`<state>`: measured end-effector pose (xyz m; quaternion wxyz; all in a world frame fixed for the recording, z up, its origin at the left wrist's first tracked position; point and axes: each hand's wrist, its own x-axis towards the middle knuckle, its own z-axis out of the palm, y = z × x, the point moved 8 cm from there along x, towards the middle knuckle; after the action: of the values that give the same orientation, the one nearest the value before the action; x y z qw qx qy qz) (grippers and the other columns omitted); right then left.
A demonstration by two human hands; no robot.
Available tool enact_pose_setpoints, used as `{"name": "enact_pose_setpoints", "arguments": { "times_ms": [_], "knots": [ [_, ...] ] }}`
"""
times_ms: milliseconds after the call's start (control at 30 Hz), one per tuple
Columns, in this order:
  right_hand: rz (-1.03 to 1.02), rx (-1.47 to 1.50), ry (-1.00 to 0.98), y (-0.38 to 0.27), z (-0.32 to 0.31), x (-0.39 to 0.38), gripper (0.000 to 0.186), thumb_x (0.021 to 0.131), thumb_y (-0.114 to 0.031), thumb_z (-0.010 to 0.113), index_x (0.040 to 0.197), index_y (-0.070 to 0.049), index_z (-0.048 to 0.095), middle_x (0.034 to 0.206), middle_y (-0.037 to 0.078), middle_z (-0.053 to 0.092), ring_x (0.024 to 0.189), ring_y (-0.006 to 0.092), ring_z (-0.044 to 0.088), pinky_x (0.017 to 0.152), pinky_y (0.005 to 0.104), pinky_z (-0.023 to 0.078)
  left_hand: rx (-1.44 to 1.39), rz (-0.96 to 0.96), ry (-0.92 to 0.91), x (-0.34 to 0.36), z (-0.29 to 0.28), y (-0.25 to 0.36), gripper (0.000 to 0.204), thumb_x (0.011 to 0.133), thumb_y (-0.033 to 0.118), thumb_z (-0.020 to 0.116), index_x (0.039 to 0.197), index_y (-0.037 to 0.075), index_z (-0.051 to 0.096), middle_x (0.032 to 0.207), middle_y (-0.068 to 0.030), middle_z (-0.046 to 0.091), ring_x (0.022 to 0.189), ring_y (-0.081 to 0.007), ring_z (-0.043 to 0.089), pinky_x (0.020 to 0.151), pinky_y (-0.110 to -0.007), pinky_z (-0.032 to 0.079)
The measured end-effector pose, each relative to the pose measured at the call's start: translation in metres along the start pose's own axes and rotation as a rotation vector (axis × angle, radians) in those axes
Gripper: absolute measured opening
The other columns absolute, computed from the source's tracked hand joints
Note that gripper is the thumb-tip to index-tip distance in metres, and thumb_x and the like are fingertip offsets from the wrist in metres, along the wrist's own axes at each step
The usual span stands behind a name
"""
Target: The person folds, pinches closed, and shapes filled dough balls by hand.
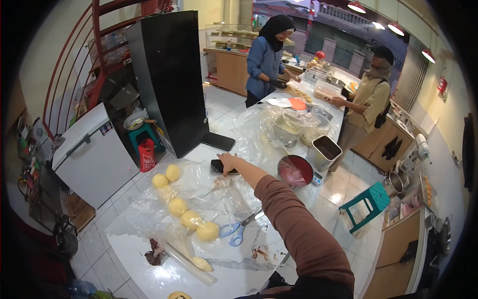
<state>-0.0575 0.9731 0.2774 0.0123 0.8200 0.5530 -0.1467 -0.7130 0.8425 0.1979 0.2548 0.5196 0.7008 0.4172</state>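
My right hand (228,163) reaches across the table, its fingers closed over a black phone (216,167) that lies on the plastic. My left hand is out of view. Clear plastic sheets (196,172) spread over the tabletop, with several round yellow dough balls (190,220) in a row under or on them. Scissors with light blue handles (237,236) lie below my forearm. Closer to me rest a pale rolling pin (191,265), a small piece of dough (201,264) and a dark brown scrap (154,252).
Another flat black device (218,141) lies at the table's far left edge. A red round pan (295,171), a metal tin (326,151) and crumpled plastic (259,122) crowd the far side. Two people (271,62) work beyond. A green stool (366,204) stands at right, a white chest freezer (92,154) at left.
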Motion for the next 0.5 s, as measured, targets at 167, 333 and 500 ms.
{"name": "enact_pose_setpoints", "arguments": {
  "times_ms": [167, 333, 500],
  "knots": [
    [-0.054, 0.473, 0.398, 0.023, -0.077, -0.067, 0.093, 0.058, -0.040, 0.067, 0.128, -0.010, 0.014, 0.129, 0.012, 0.022, 0.119, 0.0289, 0.021, 0.095, 0.0460, 0.020, -0.117, -0.010, -0.119, 0.008, 0.023, 0.021, 0.043, 0.067, 0.012, 0.044, 0.108, -0.002, 0.040, 0.104, -0.0199, 0.044, 0.093, -0.0320, 0.046, 0.081, -0.038, 0.036],
    [-1.003, 1.302, 0.317, -0.005, -0.249, -0.370, 0.069, 0.077, -0.038, 0.048, 0.129, -0.010, 0.012, 0.132, 0.010, 0.016, 0.121, 0.0263, 0.015, 0.093, 0.0407, 0.024, -0.204, -0.088, -0.094, -0.013, 0.005, 0.021, 0.044, 0.069, 0.014, 0.043, 0.110, 0.000, 0.037, 0.107, -0.0195, 0.041, 0.095, -0.0315, 0.045, 0.082, -0.038, 0.036],
    [-1.125, 1.628, 1.400, 0.177, -0.195, -0.646, 0.074, 0.071, -0.026, 0.058, 0.128, -0.012, 0.014, 0.133, 0.012, 0.012, 0.123, 0.0287, 0.007, 0.085, 0.0528, 0.032, -0.336, -0.202, -0.021, -0.042, -0.024, 0.027, 0.044, 0.071, 0.015, 0.042, 0.112, 0.002, 0.035, 0.110, -0.0190, 0.038, 0.097, -0.0310, 0.044, 0.084, -0.038, 0.035]
  ]
}}
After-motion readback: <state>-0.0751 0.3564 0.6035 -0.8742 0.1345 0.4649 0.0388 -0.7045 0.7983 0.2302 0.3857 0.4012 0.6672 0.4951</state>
